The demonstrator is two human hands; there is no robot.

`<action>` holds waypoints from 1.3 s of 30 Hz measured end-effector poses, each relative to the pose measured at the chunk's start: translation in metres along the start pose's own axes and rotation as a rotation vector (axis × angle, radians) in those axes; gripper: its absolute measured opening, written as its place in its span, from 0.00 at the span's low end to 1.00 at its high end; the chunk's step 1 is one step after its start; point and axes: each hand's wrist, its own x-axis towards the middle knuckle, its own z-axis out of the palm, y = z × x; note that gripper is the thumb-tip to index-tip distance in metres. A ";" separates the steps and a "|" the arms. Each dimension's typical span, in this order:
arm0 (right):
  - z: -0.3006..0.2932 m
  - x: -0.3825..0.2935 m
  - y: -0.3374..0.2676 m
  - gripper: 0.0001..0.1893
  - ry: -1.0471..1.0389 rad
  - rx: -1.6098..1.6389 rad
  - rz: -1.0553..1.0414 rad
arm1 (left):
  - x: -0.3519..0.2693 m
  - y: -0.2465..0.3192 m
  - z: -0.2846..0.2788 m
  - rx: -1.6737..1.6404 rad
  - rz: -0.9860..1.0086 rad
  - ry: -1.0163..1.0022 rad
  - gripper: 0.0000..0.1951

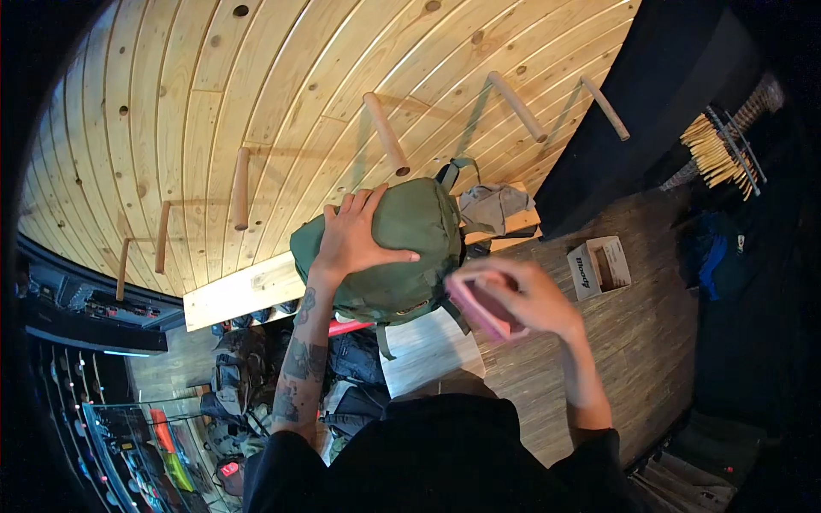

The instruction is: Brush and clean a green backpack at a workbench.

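An olive-green backpack (410, 224) lies on a wooden shelf against the plank wall, with straps hanging off its near side. My left hand (353, 237) is spread over the pack, fingers over its far edge and thumb along its top, gripping it. Just right of the pack, my right hand (535, 298) grips a pink handled object (484, 308). Motion blurs it, and I cannot tell its exact kind; it may be a brush. Its edge is close to the backpack's right side, but contact is unclear.
Wooden pegs (385, 134) jut from the plank wall (288, 96) above the backpack. A grey cloth item (494, 204) rests on the shelf (250, 288) at right. Below are several dark bags (353, 356), a white surface (430, 353) and a cardboard box (600, 266) on the floor.
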 end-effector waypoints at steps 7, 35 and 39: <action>-0.014 0.061 0.046 0.18 0.582 0.171 -0.124 | -0.002 0.002 -0.005 -0.011 0.011 -0.039 0.66; 0.022 0.053 0.064 0.19 0.229 0.585 0.277 | -0.012 -0.006 -0.006 -0.064 -0.029 -0.093 0.67; 0.023 0.032 0.056 0.20 0.172 0.583 0.329 | -0.010 -0.006 -0.005 -0.069 -0.030 -0.098 0.67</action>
